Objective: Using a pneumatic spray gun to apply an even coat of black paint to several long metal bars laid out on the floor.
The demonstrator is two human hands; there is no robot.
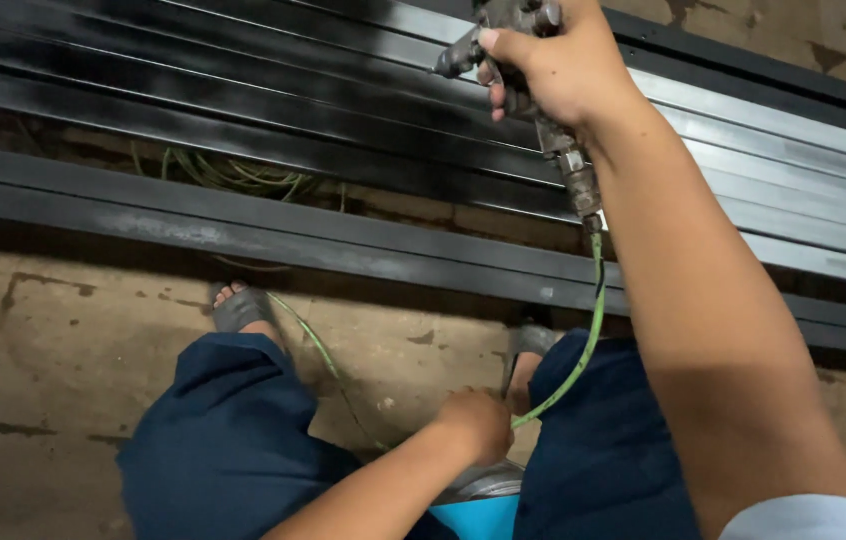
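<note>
Here the right hand [558, 65] closes around the spray gun [543, 110]; the left hand [473, 425] holds its green hose [583, 340]; steel tubes [243, 120] left of it are black, the right ones bare.

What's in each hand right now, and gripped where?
Right hand: spray gun, gripped around its handle, one finger forward on the body. Left hand: closed on the green hose near its lower end.

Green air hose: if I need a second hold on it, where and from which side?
Grip the green air hose on its bare curved run between the spray gun in the right hand and the left hand. Come from the left, since the right forearm crowds its other side.
</note>
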